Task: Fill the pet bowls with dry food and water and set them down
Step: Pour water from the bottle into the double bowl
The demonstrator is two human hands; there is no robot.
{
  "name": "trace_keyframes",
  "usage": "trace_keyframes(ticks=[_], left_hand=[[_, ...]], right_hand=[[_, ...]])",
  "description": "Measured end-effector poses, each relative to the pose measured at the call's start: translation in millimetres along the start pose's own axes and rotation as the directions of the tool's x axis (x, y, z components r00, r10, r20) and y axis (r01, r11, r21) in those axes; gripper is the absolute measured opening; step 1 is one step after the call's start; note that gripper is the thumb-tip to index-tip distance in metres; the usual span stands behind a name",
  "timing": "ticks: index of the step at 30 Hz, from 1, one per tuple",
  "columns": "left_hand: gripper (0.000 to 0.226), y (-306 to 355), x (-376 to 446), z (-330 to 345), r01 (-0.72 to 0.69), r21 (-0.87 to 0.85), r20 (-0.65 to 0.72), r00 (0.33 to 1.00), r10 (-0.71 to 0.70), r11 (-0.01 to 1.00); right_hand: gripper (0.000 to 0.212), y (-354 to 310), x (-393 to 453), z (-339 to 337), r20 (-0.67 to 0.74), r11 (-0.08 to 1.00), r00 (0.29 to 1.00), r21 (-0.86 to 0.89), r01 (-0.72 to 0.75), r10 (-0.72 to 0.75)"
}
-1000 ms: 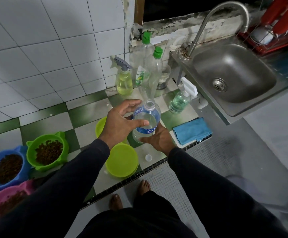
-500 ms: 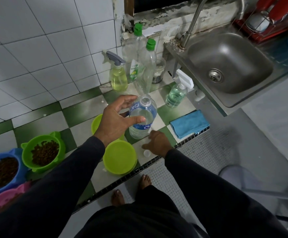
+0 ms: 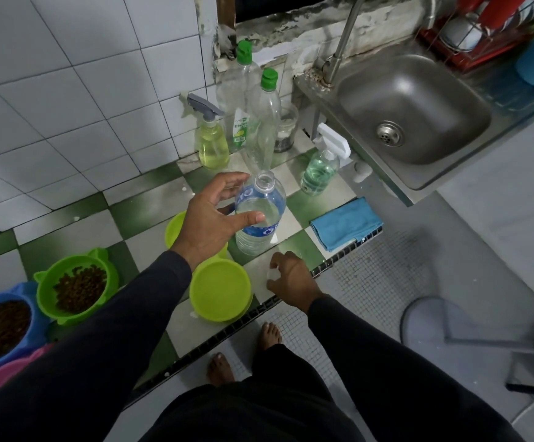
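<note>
1. Water bottle (image 3: 259, 218): uncapped, upright on the tabletop (image 3: 294, 208), roughly two-thirds full by the look of it. Thin clear plastic, so probably soft-walled. Squeeze hard with the cap off and water likely jumps out of the neck.
2. Weight judged moderate, one hand should manage. Label band could be slick if wet. Best hold: mid-body around the blue label, below the shoulder, firm but not crushing.
3. Left hand (image 3: 210, 221) grip: wide, thumb across the front of the bottle, fingers spread behind the shoulder. Thumb touches the bottle; whether the fingers close on it, cannot tell. Reads as steadying contact, not a full clamp.
4. Right hand (image 3: 291, 275) grip: narrow, fingertips curled down on the small white cap (image 3: 272, 273) lying on the tabletop just below the bottle base. Looks like a pinch on the cap.
5. Empty lime bowl (image 3: 219, 293) sits just under the left wrist; a second lime bowl (image 3: 175, 229) is partly hidden behind that hand. Neither shows water yet.
6. Green bowl (image 3: 77, 287) and blue bowl (image 3: 2, 327), far left of the left grip, hold dry food.
</note>
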State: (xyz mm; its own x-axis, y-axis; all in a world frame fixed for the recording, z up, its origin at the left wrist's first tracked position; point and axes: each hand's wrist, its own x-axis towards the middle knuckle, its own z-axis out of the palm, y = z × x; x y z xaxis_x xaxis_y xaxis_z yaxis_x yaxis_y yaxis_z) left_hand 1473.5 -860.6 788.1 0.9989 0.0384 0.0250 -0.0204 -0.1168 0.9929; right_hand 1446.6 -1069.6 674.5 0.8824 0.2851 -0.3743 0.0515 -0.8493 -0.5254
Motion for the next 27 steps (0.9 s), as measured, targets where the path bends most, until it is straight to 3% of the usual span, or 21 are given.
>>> trace_keyframes(ticks=[7,14,17,27], left_hand=[[0.094,-16,-1,-8,0.023,0.098,0.094,0.995,-0.032,0.995],[0.096,-38,-9,2,0.134,0.087,0.112,0.983,-0.144,0.987],[0.096,-40,-8,7,0.148,0.058,0.089,0.984,-0.153,0.987],[0.089,-46,-4,10,0.169,-0.032,0.056,0.984,-0.167,0.985]], right_hand=[[0.032,-38,-20,-56,-0.385,0.965,0.922,0.229,0.127,-0.03],[0.032,-87,-36,-132,-0.616,0.866,0.779,0.323,0.382,-0.114],[0.027,-107,-36,-154,-0.637,0.839,0.75,0.3,0.455,-0.179],[0.021,-127,-14,-188,-0.403,0.903,0.851,0.119,0.413,-0.336]])
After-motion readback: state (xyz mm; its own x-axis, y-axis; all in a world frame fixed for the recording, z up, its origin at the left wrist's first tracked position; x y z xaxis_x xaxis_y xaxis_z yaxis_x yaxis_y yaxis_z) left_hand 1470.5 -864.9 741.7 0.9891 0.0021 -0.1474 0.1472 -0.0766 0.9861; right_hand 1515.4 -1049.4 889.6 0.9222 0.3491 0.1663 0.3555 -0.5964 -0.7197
